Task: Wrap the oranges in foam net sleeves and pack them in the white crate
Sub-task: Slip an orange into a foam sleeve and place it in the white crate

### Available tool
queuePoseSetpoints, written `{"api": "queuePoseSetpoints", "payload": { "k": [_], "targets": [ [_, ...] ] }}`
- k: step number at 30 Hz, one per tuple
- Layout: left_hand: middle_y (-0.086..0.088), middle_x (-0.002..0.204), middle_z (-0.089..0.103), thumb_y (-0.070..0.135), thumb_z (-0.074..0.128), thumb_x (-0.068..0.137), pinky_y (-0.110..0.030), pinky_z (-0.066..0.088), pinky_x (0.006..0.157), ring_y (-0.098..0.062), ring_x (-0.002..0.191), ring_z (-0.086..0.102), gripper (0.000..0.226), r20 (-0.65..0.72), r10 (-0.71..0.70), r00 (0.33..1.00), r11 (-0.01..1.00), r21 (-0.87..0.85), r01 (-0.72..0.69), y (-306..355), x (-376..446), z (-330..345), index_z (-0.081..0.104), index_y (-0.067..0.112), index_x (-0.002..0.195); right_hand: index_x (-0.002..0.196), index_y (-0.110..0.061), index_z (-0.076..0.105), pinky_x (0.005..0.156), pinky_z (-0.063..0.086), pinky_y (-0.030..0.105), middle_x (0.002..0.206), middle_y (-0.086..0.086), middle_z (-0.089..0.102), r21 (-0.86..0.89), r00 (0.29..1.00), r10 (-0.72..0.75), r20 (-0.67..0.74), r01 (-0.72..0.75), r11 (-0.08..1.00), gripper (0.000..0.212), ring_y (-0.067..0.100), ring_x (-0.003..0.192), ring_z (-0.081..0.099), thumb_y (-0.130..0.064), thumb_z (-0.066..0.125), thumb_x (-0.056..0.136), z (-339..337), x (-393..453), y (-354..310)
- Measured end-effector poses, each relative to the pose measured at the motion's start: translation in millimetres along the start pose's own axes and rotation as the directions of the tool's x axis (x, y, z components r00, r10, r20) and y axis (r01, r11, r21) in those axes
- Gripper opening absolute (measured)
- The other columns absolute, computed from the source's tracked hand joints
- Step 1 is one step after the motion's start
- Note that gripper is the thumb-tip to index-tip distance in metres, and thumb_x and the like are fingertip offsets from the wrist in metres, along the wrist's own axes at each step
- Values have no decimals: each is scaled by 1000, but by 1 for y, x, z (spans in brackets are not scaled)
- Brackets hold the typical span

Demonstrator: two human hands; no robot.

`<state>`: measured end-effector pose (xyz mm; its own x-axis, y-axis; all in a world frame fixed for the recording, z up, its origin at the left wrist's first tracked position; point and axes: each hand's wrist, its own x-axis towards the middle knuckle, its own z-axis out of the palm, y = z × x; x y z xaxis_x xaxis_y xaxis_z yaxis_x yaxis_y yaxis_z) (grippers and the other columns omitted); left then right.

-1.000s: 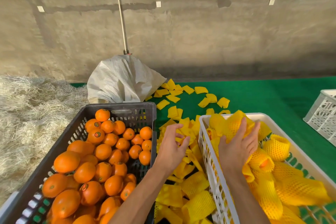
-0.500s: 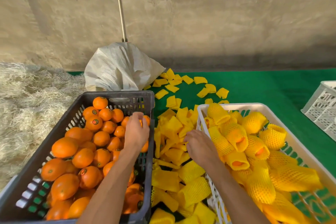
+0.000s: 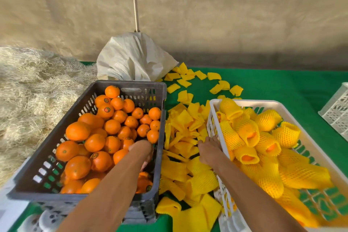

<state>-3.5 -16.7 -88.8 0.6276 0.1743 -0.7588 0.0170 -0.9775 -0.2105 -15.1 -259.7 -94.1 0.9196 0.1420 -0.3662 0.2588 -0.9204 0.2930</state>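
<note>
Bare oranges (image 3: 95, 142) fill the dark grey crate (image 3: 131, 197) on the left. My left hand (image 3: 146, 155) dips down among them by the crate's right wall, its fingers hidden behind the wrist. Loose yellow foam net sleeves (image 3: 181, 130) are piled on the green cloth between the crates. The fingers of my right hand (image 3: 208, 148) reach into that pile, right beside the left wall of the white crate (image 3: 212, 117); its grip is hidden. Several sleeved oranges (image 3: 246, 133) lie in the white crate.
A white woven sack (image 3: 131, 58) stands behind the dark crate, with a thin pole rising above it. Straw (image 3: 32, 88) is heaped at the left. A second white crate (image 3: 337, 109) sits at the right edge. More sleeves (image 3: 201, 78) are scattered on the green cloth.
My left hand swung from the sleeve pile into the dark crate, then drew nearer and lower. My right hand left the white crate and dropped into the sleeve pile. The view tilted down.
</note>
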Motion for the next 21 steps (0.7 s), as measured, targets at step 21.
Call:
{"api": "queuePoseSetpoints", "payload": {
  "k": [21],
  "targets": [
    [-13,133,38,28,86,82,-45,42,99,-34,122,39,61,-767,-325,554,535,-632,-561,-18,-21,-30,50,20,130,122,-14,62,123,21,47,120,9,69,57,998,-20,-56,24,998,22,29,119,62,-22,56,101,-2,-1,-1]
  ]
}}
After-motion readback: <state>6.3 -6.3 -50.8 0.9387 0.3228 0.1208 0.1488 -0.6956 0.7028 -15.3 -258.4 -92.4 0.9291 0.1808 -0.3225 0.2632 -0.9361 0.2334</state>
